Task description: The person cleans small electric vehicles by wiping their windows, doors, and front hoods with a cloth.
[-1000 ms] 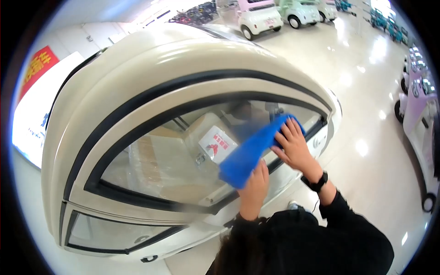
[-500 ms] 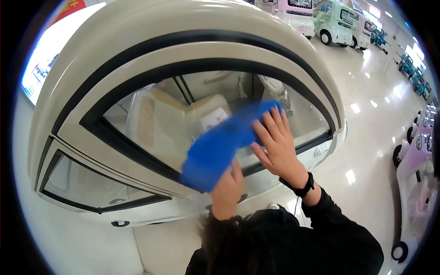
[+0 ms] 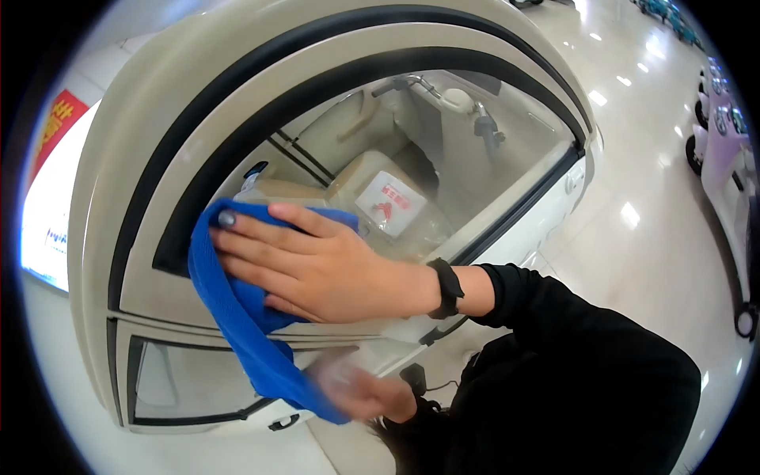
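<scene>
A blue cloth [image 3: 214,277] lies against the rear part of the vehicle's side window [image 3: 507,190] and its black frame. My right hand [image 3: 317,261], with a black band at the wrist, rests flat on the cloth, fingers stretched out and pressing it to the glass. Lower down, my left hand [image 3: 360,392] is blurred by motion. It holds the cloth's loose lower end, which hangs away from the beige vehicle body [image 3: 182,111]. The left fingertips are smeared. Through the glass show a covered seat [image 3: 360,178], a white paper with red print [image 3: 391,204] and a handlebar [image 3: 459,99].
A smaller rear window [image 3: 190,380] and a black door handle [image 3: 283,422] sit below the cloth. On the right, pink vehicles [image 3: 728,166] stand on the glossy tiled floor [image 3: 617,237]. A lit sign [image 3: 51,214] and a red banner [image 3: 59,131] are at the left.
My right hand has moved left across the window with the cloth, from the middle to the rear edge. My left hand has moved down. The view has shifted.
</scene>
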Available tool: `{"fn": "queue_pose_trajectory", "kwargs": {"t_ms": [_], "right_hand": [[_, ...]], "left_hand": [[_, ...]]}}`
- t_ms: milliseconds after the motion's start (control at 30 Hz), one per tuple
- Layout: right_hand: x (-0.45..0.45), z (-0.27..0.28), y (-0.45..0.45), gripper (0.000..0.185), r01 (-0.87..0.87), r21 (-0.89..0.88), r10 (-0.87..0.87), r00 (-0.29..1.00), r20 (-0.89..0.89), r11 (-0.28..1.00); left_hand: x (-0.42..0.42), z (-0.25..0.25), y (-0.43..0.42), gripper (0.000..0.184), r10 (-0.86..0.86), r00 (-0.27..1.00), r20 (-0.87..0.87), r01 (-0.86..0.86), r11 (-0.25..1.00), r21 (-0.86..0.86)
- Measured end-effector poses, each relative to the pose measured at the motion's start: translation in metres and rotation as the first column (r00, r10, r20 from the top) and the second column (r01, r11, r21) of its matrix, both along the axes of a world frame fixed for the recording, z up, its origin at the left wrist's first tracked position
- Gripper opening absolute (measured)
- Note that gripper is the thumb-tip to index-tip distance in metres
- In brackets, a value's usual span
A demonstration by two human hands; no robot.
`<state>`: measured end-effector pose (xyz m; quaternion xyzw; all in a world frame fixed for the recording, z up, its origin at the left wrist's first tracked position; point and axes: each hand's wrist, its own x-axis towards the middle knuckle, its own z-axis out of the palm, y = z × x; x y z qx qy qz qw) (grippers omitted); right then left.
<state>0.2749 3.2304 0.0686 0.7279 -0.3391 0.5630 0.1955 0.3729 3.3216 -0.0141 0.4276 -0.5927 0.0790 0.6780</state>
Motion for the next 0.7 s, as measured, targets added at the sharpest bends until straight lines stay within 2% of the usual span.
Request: {"fn": "queue_pose_trajectory", "kwargs": {"t_ms": [67, 133, 200, 233, 333, 400, 500, 533, 567, 600, 667, 700], "right_hand": [[-0.006, -0.008, -0.002, 0.045, 0.030, -0.077, -0.035, 0.997, -0.071, 0.997], [-0.015, -0.026, -0.001, 0.045, 0.064, -0.100, -0.070, 0.996, -0.061, 0.993], [-0.033, -0.048, 0.003, 0.042, -0.076, 0.030, 0.079, 0.989, -0.126, 0.997], [-0.049, -0.057, 0.005, 0.039, -0.055, -0.017, 0.052, 0.991, -0.126, 0.998], [-0.096, -0.072, 0.008, 0.036, 0.058, -0.115, -0.078, 0.980, -0.184, 0.992], [-0.130, -0.076, 0.012, 0.036, 0.077, -0.085, -0.092, 0.979, -0.183, 0.993], [-0.184, -0.092, 0.014, 0.036, 0.139, -0.058, -0.148, 0.971, -0.190, 0.989], [-0.202, -0.098, 0.017, 0.036, 0.140, -0.058, -0.148, 0.971, -0.190, 0.988], [-0.221, -0.104, 0.023, 0.037, 0.221, -0.027, -0.222, 0.962, -0.161, 0.975], [-0.241, -0.112, 0.028, 0.039, 0.298, 0.005, -0.294, 0.946, -0.136, 0.955], [-0.279, -0.142, 0.034, 0.042, 0.373, 0.064, -0.367, 0.926, -0.086, 0.926], [-0.296, -0.154, 0.042, 0.043, 0.410, 0.133, -0.404, 0.912, -0.070, 0.902]], "left_hand": [[0.005, -0.002, 0.002, 0.027, -0.265, 0.960, -0.088, 0.259, 0.963, -0.075], [0.003, -0.003, 0.000, 0.029, -0.289, 0.957, -0.031, 0.288, 0.957, -0.026], [-0.014, 0.006, -0.012, 0.041, 0.030, 0.990, 0.140, -0.024, 0.999, -0.043], [-0.019, 0.011, -0.012, 0.047, -0.005, 0.977, 0.215, -0.012, 0.997, 0.075], [-0.047, 0.009, -0.028, 0.051, 0.019, 0.947, 0.322, -0.068, 0.988, 0.142], [-0.061, 0.005, -0.034, 0.052, 0.049, 0.812, 0.581, -0.192, 0.963, 0.187], [-0.114, -0.003, -0.040, 0.053, -0.023, 0.800, 0.600, -0.167, 0.951, 0.259], [-0.129, -0.008, -0.042, 0.055, -0.118, 0.785, 0.608, -0.101, 0.944, 0.313], [-0.144, -0.010, -0.044, 0.057, -0.209, 0.764, 0.610, -0.039, 0.929, 0.367], [-0.161, -0.012, -0.045, 0.057, -0.207, 0.766, 0.609, -0.042, 0.929, 0.367], [-0.194, -0.015, -0.044, 0.055, -0.421, 0.630, 0.652, 0.114, 0.881, 0.459], [-0.212, -0.020, -0.043, 0.054, -0.450, 0.583, 0.677, 0.126, 0.873, 0.471]]}}
